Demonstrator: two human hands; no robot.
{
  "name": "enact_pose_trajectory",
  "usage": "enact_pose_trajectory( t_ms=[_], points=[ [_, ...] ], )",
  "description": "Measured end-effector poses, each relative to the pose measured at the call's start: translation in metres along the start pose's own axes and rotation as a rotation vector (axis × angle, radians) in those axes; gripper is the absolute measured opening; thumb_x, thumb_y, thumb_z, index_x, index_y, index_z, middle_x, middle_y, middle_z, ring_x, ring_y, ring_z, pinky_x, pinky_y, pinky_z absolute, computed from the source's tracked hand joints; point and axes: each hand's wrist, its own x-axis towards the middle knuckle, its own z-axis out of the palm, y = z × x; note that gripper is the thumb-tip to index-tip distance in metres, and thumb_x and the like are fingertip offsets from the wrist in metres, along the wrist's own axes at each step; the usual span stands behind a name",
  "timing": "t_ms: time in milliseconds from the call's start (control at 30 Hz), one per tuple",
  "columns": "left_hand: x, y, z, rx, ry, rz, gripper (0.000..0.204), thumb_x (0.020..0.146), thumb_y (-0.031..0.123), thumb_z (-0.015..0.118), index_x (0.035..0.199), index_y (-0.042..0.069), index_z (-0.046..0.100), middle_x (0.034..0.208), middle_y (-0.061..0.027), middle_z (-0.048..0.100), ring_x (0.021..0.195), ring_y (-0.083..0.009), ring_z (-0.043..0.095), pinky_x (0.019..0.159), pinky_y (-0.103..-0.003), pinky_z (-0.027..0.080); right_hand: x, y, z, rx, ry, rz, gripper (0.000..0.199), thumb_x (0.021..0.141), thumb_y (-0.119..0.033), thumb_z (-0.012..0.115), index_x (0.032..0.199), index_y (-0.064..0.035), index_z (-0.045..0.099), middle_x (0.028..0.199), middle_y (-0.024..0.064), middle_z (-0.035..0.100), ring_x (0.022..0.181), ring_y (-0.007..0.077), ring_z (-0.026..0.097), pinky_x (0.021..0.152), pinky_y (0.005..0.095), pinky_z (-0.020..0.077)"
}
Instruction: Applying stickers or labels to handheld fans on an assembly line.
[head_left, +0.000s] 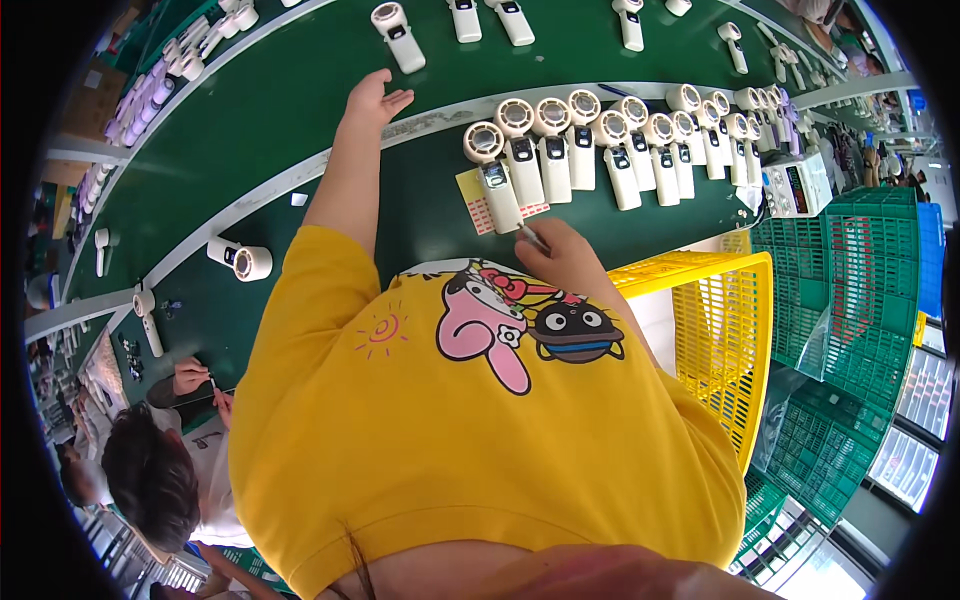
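Note:
My left hand [378, 100] reaches out over the far edge strip of the bench, its fingers apart and holding nothing. Just beyond its fingertips a white handheld fan [404, 48] lies on the green belt. Close to my body, my right hand [562, 252] is closed around a slim, light pen-like tool [534, 239]. The tool's tip is beside the lower end of another white handheld fan [499, 196], which lies on a sheet of red and white stickers [481, 217]. To the right of it, several white fans [582, 155] lie in a slanting row.
At right stand a white device with a display [797, 186], a yellow basket [765, 340] and stacked green crates [850, 300]. Another fan [240, 258] lies at left on the bench. A co-worker [160, 470] sits lower left. More fans [510, 22] lie along the belt.

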Motion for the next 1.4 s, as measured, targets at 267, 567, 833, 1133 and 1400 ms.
enact_pose_trajectory(
  t_ms=[267, 567, 833, 1133, 1400],
  points=[
    [-0.146, -0.065, 0.051, 0.982, -0.061, -0.023, 0.018, 0.073, 0.015, 0.056, 0.085, 0.001, 0.054, 0.070, -0.0085, 0.056, 0.056, -0.0158, 0.051, 0.051, -0.026, 0.042, 0.052, 0.053, 0.038, -0.200, 0.199, 0.087, 0.027, 0.079, -0.021, 0.046, 0.091, -0.0006, 0.059, 0.085, 0.0159, 0.063, 0.076, 0.0330, 0.058, 0.066, 0.0362, 0.0470],
    [-0.150, -0.032, 0.068, 0.046, -0.602, -0.475, 0.017, 0.079, 0.010, 0.051, 0.092, -0.002, 0.050, 0.081, -0.0133, 0.057, 0.068, -0.0188, 0.054, 0.061, -0.026, 0.044, 0.097, 0.063, 0.040, 0.653, -0.086, 0.365, 0.024, 0.080, -0.023, 0.050, 0.085, -0.0030, 0.062, 0.062, 0.0065, 0.054, 0.048, 0.0160, 0.044, 0.045, 0.0248, 0.0357],
    [-0.208, -0.016, 0.062, 0.081, -0.153, -0.092, 0.033, 0.077, 0.001, 0.044, 0.109, -0.001, 0.039, 0.096, -0.0172, 0.053, 0.067, -0.0194, 0.053, 0.058, -0.027, 0.044, 0.044, 0.012, 0.021, 0.807, -0.422, 0.197, 0.021, 0.081, -0.024, 0.053, 0.083, -0.0065, 0.063, 0.059, -0.0011, 0.045, 0.048, 0.0065, 0.033, 0.044, 0.0190, 0.0261],
    [-0.266, 0.043, 0.056, -0.005, -0.274, 0.134, 0.049, 0.073, -0.007, 0.035, 0.120, 0.002, 0.027, 0.099, -0.0175, 0.052, 0.068, -0.0193, 0.053, 0.058, -0.028, 0.045, 0.022, -0.042, 0.012, 0.480, -0.359, 0.015, 0.021, 0.083, -0.025, 0.052, 0.086, -0.0068, 0.063, 0.060, -0.0029, 0.045, 0.055, 0.0053, 0.038, 0.049, 0.0176, 0.0290],
    [-0.279, 0.044, 0.047, 0.043, -0.262, 0.234, 0.052, 0.072, -0.013, 0.032, 0.121, 0.000, 0.020, 0.099, -0.0170, 0.053, 0.066, -0.0183, 0.055, 0.057, -0.028, 0.047, 0.019, -0.049, 0.031, 0.302, -0.464, -0.049, 0.024, 0.084, -0.028, 0.051, 0.092, -0.0087, 0.063, 0.065, -0.0017, 0.049, 0.059, 0.0066, 0.041, 0.053, 0.0185, 0.0318]
  ],
)
